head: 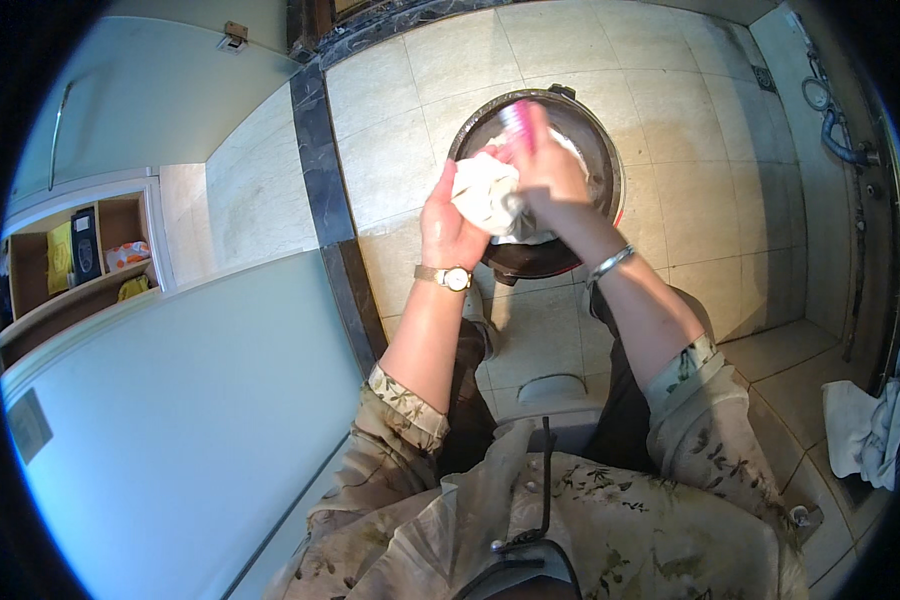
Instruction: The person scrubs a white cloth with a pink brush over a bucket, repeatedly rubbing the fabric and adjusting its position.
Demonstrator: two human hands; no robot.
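Over a round dark basin (611,180) on the tiled floor, my left hand (450,217) holds a bunched white cloth (487,191), palm up, with a watch on the wrist. My right hand (551,169), blurred, grips a pink and white brush (520,124) just above the cloth; its bristles cannot be made out. More white cloth lies in the basin beneath my hands, partly hidden by them. A metal bangle is on my right wrist.
Frosted glass panels (195,405) and a shelf unit (82,255) with packages are at the left. A dark stone sill (322,165) crosses the floor. At the right are a blue hose (840,142) on the wall and a hanging white towel (866,435).
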